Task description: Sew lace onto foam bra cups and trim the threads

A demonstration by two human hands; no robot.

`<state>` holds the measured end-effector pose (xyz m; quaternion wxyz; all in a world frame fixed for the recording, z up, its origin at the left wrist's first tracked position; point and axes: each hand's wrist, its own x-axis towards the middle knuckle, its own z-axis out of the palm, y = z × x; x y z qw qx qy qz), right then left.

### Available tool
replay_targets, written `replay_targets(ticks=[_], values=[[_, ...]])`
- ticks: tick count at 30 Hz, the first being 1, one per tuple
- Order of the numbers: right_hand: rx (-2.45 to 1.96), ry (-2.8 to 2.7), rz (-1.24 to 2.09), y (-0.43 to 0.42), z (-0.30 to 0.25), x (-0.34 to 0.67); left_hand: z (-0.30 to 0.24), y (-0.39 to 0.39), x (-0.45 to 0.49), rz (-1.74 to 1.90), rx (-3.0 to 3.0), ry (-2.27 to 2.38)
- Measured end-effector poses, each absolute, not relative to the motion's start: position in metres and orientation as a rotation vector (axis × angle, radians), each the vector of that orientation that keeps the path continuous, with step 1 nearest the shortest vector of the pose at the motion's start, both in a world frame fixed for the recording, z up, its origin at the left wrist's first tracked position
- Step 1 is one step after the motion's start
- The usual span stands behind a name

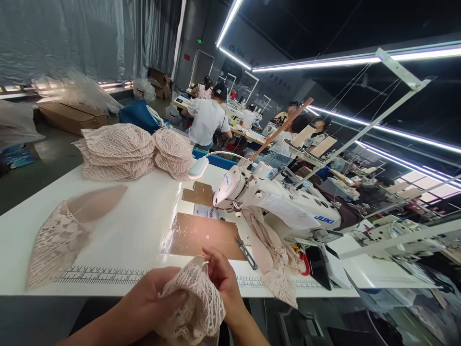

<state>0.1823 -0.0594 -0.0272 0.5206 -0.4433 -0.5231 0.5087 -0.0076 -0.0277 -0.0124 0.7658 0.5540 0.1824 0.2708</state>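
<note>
A bunched piece of beige lace fabric (pixel 196 302) is held in front of me, over the table's near edge. My left hand (pixel 158 295) grips it from the left, thumb pressed on the lace. On the other side, my right hand (pixel 221 274) pinches the upper edge of the lace between its fingers. Beyond the hands stands a white sewing machine (pixel 277 197). Thread snips (pixel 246 252) lie on the table, a little right of my right hand. Flat on the left of the table is a lace-and-mesh cut piece (pixel 59 240).
Two stacks of beige lace pieces (pixel 117 151) sit at the table's back left. More beige fabric (pixel 264 235) lies beside the machine, its lace end over the front edge. A phone (pixel 319 266) and a red-handled tool (pixel 306 264) are on the right. Co-workers (pixel 209 115) sit behind.
</note>
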Motion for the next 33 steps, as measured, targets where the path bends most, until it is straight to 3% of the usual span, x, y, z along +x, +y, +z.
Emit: replay_targets(ticks=[8, 11, 14, 18, 33], values=[[-0.950, -1.352, 1.229, -0.065, -0.025, 0.196, -0.013, -0.030, -0.005, 0.731, 1.215, 0.541], [-0.968, -1.617, 1.178, -0.060, -0.009, 0.193, -0.015, -0.029, -0.004, 0.753, 1.298, 0.567], [-0.940, -1.805, 1.345, -0.056, 0.001, 0.191, -0.018, -0.028, -0.006, 0.765, 1.352, 0.551], [-0.896, -1.830, 1.516, -0.058, -0.005, 0.198, -0.020, -0.027, -0.010, 0.772, 1.327, 0.563], [-0.965, -1.590, 1.445, -0.049, -0.005, 0.191, -0.020, -0.018, -0.008, 0.753, 1.477, 0.579]])
